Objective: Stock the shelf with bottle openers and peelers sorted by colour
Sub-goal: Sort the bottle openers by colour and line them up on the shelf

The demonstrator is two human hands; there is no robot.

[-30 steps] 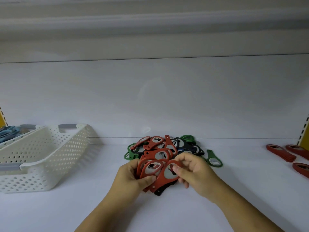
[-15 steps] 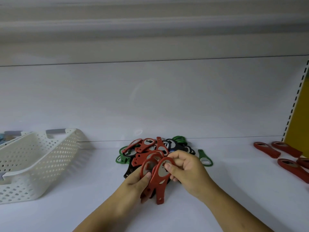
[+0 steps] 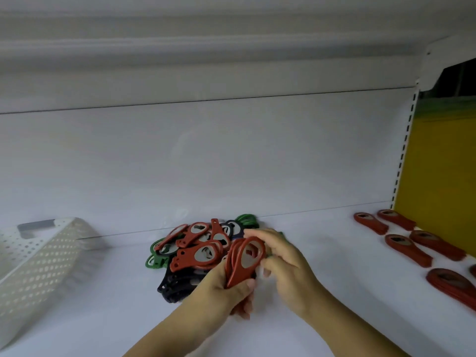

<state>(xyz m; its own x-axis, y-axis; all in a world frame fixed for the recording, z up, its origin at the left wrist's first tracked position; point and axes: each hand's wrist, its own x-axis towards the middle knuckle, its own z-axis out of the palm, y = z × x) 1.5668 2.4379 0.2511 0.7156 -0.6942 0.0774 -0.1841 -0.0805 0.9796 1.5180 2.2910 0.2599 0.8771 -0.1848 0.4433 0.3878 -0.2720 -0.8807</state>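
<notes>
A mixed pile of bottle openers [image 3: 198,248] in red, green and dark blue lies at the middle of the white shelf [image 3: 103,318]. My left hand [image 3: 226,289] grips a small stack of red openers [image 3: 246,258] by their handles, rings pointing up, just right of the pile. My right hand [image 3: 283,264] is beside that stack, its curled fingers at the rings; whether they pinch the stack is not visible. Sorted red openers [image 3: 407,243] lie in rows at the shelf's right end.
A white perforated basket [image 3: 38,258] with grey handles stands at the left. A yellow side panel [image 3: 443,176] and a slotted upright bound the shelf on the right. The shelf above hangs low overhead.
My left hand has gathered the red openers into an upright stack and lifted them off the pile to the right. The view has swung right, showing more of the sorted red rows.
</notes>
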